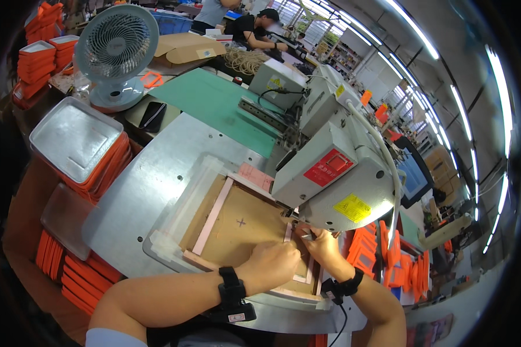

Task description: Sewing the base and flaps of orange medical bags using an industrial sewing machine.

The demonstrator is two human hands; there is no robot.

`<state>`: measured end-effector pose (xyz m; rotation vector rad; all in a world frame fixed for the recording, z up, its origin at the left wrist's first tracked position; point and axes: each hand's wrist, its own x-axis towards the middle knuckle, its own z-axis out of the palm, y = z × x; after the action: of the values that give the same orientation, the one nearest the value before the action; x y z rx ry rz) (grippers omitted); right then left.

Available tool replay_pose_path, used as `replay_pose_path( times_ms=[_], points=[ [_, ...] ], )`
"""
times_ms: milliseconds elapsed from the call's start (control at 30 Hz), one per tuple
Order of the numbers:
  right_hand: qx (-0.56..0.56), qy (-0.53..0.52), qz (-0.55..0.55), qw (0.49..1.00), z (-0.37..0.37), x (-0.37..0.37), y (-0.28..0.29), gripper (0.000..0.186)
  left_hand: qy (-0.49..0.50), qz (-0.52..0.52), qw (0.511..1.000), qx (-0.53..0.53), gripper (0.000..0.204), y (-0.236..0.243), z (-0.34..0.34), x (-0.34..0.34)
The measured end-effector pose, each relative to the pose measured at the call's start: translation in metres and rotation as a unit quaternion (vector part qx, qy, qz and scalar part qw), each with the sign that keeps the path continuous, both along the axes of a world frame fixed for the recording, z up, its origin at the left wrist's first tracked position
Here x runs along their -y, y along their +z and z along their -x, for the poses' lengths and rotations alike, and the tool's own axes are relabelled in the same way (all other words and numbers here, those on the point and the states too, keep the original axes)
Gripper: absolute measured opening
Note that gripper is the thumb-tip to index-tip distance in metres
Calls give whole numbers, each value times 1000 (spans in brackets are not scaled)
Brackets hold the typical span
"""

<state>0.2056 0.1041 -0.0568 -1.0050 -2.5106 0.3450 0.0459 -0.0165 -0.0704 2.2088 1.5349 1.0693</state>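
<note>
My left hand (274, 265) is closed like a fist over the right part of a brown board (228, 217) edged with pale pink strips. Whatever its fingers hold, if anything, is hidden. Under the lit head of a grey industrial sewing machine (324, 170), my right hand (323, 250) has its fingers closed around a small metal tool (308, 236), whose kind is too small to tell. The two hands are close together, right beside the needle area. A small cross mark shows on the board. Each wrist wears a black strap with a small device.
A metal table plate (150, 173) surrounds the board, with a green surface (214, 104) behind. At left stand stacked orange pieces topped by a metal tray (78, 139), a fan (117, 52) and a phone (153, 117). More orange pieces (364, 248) lie right. A co-worker (252, 32) sits far back.
</note>
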Motion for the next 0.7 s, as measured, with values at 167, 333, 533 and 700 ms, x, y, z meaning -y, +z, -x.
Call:
replay_pose_path(
  times_ms=[167,333,533,700],
  points=[
    [-9,5,-6,1000,-3,4,2,18,9,29,1000,-6,17,-2,-4,-3],
    [-15,-23,60,998,5,7,6,11,45,2,999,-2,18,-2,3,-7],
    [-18,-15,58,998,-2,5,-1,13,56,11,998,-21,21,3,12,-9],
    [39,-50,89,994,2,13,14,22,55,10,998,-31,23,2,17,-11]
  ],
)
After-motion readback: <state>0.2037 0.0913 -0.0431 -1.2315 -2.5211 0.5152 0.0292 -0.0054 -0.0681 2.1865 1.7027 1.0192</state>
